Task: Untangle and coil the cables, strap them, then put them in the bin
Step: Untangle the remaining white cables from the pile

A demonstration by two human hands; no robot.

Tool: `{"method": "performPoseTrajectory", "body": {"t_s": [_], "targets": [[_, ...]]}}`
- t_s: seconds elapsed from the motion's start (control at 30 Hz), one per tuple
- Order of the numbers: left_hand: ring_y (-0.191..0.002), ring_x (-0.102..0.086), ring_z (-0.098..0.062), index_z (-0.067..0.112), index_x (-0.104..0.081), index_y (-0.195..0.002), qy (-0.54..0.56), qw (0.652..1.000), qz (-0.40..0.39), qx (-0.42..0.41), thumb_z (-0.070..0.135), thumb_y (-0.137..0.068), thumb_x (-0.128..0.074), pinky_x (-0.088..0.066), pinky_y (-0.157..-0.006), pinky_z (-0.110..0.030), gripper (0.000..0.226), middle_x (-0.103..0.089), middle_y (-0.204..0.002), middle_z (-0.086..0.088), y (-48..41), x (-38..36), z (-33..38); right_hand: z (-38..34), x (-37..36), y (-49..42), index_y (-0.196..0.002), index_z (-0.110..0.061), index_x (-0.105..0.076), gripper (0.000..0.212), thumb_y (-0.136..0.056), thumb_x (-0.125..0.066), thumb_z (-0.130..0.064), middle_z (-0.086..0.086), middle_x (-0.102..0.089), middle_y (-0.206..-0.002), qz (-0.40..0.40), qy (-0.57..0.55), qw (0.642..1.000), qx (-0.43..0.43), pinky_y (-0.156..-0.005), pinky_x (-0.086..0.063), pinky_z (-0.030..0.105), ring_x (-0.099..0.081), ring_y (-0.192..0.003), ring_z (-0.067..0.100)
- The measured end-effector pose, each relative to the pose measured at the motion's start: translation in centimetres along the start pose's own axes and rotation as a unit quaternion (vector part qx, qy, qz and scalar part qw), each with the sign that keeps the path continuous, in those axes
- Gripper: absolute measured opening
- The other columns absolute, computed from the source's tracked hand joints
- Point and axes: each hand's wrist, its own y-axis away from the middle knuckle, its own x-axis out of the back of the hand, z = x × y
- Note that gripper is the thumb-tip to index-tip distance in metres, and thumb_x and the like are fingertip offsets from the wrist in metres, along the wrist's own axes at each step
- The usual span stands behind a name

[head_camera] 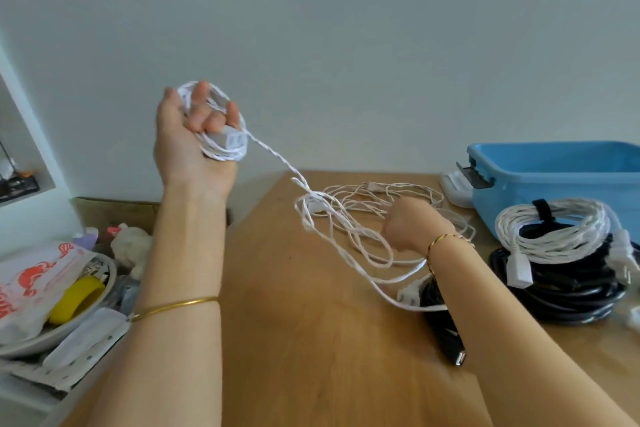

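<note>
The tabletop (311, 305) carried the blue bin (554, 177) at its far right; just before it sat a strapped white coil (554, 232) on black cables (568, 295); my left hand (194, 135), raised, curled round a partly wound white cable (221, 146); my right hand (412, 224) was fisted in its loose tangle (353, 218).

near and left part of the wooden counter (294, 322) lies bare; a hand may pass there. loose white cable tangle (363, 229) covers the middle. a taut strand rises leftward from the tangle to the raised left hand (194, 135). stacked cable coils (561, 253) stand right, just before the blue bin (554, 177). black usb cable (446, 333) lies near the right forearm.
</note>
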Motion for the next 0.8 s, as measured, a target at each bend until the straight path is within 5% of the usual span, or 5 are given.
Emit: {"method": "performPoseTrajectory", "body": {"t_s": [0.2, 0.3, 0.5, 0.6, 0.8], "targets": [[-0.036, -0.028, -0.006, 0.011, -0.055, -0.078, -0.175, 0.98, -0.045, 0.079, 0.034, -0.101, -0.034, -0.046, -0.053, -0.015, 0.038, -0.026, -0.037, 0.008, 0.9, -1.0, -0.4, -1.6, 0.0, 0.7, -0.063, -0.011, -0.049, 0.025, -0.086, -0.043, -0.004, 0.008, -0.055, -0.077, -0.021, 0.07, 0.997, 0.016, -0.085, -0.05, 0.041, -0.053, -0.081, 0.029], [-0.034, -0.027, -0.005, 0.009, -0.056, -0.078, -0.217, 0.961, -0.093, 0.142, 0.033, -0.101, -0.031, -0.044, -0.05, -0.014, 0.041, -0.026, -0.036, 0.008, 1.7, -1.5, -1.6, -2.6, 0.9, 1.5, -0.099, -0.001, -0.066, 0.025, -0.089, -0.044, -0.007, 0.018, -0.066, -0.105, 0.099, -0.08, 0.988, 0.089, -0.089, -0.049, 0.045, -0.059, -0.099, 0.037], [-0.033, -0.026, -0.006, 0.004, -0.061, -0.078, -0.214, 0.942, -0.105, 0.236, 0.032, -0.1, -0.036, -0.042, -0.046, -0.013, 0.043, -0.026, -0.035, 0.009, 2.6, -1.7, -2.7, -5.7, 1.7, 3.7, -0.104, -0.015, -0.066, 0.026, -0.099, -0.044, -0.028, 0.008, -0.073, -0.093, 0.004, -0.578, 0.792, 0.197, -0.093, -0.049, 0.038, -0.069, -0.091, 0.017], [-0.032, -0.028, -0.007, 0.005, -0.062, -0.075, -0.191, 0.942, -0.095, 0.261, 0.033, -0.098, -0.037, -0.043, -0.046, -0.013, 0.043, -0.026, -0.035, 0.009, 2.6, -1.5, -2.4, -5.5, 1.6, 3.6, -0.113, -0.004, -0.059, 0.044, -0.1, -0.036, -0.039, 0.011, -0.068, -0.074, -0.039, -0.652, 0.732, 0.195, -0.084, -0.052, 0.044, -0.068, -0.072, 0.026], [-0.03, -0.032, -0.006, 0.002, -0.064, -0.078, -0.048, 0.95, -0.093, 0.293, 0.03, -0.097, -0.043, -0.047, -0.047, -0.014, 0.04, -0.03, -0.035, 0.008, 2.3, -0.9, -2.2, -5.2, 1.6, 3.6, -0.095, -0.008, -0.059, 0.022, -0.101, -0.041, -0.02, 0.002, -0.045, -0.06, -0.031, -0.627, 0.751, 0.204, -0.04, -0.036, 0.022, -0.029, -0.039, 0.009]]}}
